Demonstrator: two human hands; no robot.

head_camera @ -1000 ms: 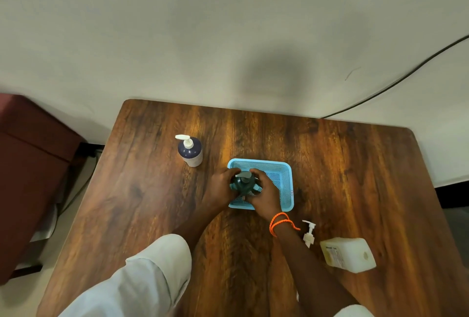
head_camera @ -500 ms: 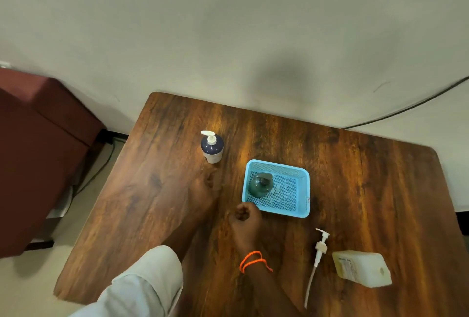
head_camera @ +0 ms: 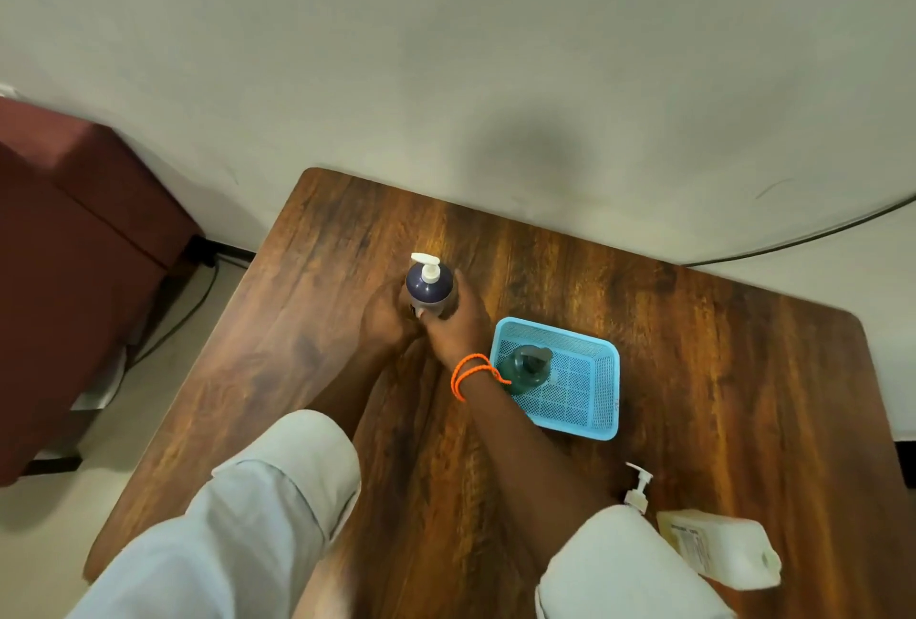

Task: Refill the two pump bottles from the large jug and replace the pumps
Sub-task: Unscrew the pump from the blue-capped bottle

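Observation:
A dark blue pump bottle with its white pump on stands near the table's far left. My left hand and my right hand wrap around its lower body from both sides. A dark green bottle without a pump stands in the blue mesh basket. A loose white pump lies on the table near my right sleeve. The large pale jug lies on its side at the near right.
The wooden table stands against a pale wall. A dark red cabinet is on the left, with cables on the floor beside it. A black cable runs along the wall at the right.
Both hands left the green bottle in the basket, pulled back toward me, then reached left and closed around the blue pump bottle. The camera view shifted left.

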